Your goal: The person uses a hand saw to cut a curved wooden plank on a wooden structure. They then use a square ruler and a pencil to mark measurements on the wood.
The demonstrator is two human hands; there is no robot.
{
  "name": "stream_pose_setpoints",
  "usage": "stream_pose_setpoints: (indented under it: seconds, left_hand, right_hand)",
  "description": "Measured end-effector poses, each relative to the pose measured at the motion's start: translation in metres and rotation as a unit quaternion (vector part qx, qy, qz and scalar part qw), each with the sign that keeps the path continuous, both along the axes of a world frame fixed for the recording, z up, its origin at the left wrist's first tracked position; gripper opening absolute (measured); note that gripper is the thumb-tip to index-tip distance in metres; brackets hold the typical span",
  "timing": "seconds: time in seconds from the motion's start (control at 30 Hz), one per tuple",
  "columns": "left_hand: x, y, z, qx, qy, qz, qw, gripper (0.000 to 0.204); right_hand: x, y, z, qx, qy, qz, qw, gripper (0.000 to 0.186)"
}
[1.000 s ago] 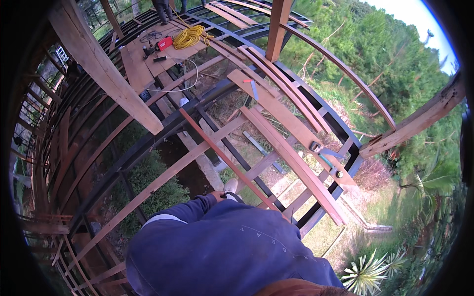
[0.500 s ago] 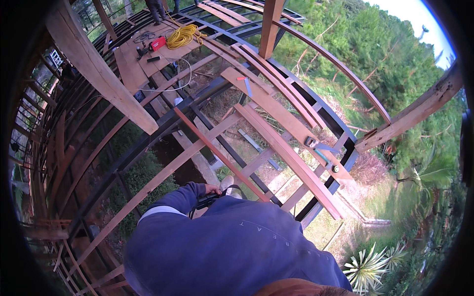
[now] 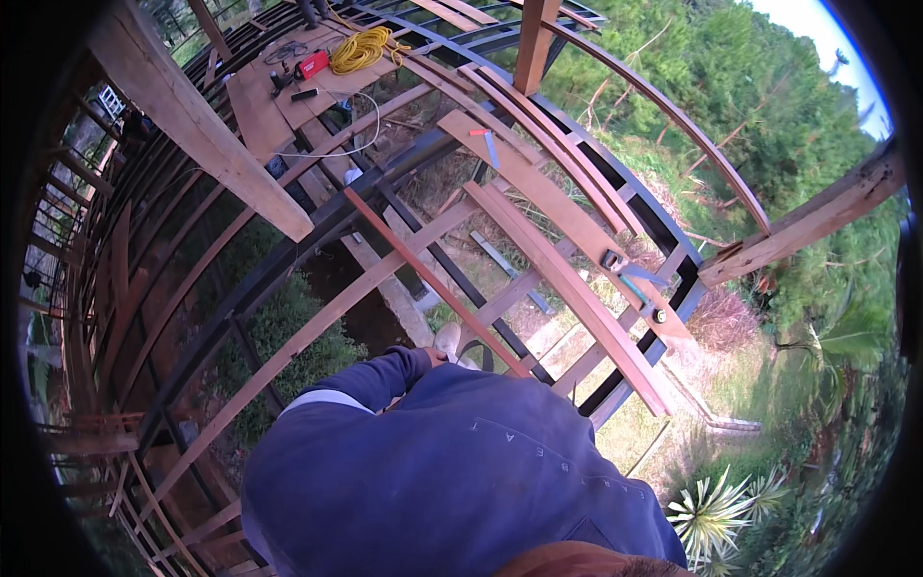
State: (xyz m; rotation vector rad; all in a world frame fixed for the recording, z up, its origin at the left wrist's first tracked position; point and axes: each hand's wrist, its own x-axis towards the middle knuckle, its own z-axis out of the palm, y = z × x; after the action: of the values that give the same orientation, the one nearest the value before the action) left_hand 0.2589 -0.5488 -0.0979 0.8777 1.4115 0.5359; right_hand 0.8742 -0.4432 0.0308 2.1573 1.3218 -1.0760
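Black metal beams (image 3: 418,159) run beneath long wooden planks (image 3: 572,298). One wide board (image 3: 558,219) carries a saw (image 3: 612,260) and a square (image 3: 491,150). Past the blue sleeve (image 3: 370,377), beside a pale shoe (image 3: 448,337), a thin black strap (image 3: 490,359) loops near the left hand (image 3: 436,357); whether its fingers grip the strap or stand loose, I cannot tell.

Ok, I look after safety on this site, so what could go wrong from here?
The saw lies on a wide plank above an open frame, so a knock might send it falling. With wide gaps between the beams, the person's shoe could slip through on a misstep.
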Motion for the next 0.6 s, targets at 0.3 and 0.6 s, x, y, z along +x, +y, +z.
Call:
stream_pose_setpoints:
  seconds: [0.3, 0.6]
  left_hand:
    - [0.026, 0.003, 0.051, -0.093, 0.148, 0.128, 0.976, 0.041]
    - [0.006, -0.011, 0.043, 0.039, -0.006, -0.022, 0.999, 0.039]
  right_hand:
    - [0.004, -0.009, -0.007, -0.004, -0.003, -0.008, 1.000, 0.056]
    - [-0.014, -0.008, -0.026, -0.015, 0.017, 0.004, 1.000, 0.057]
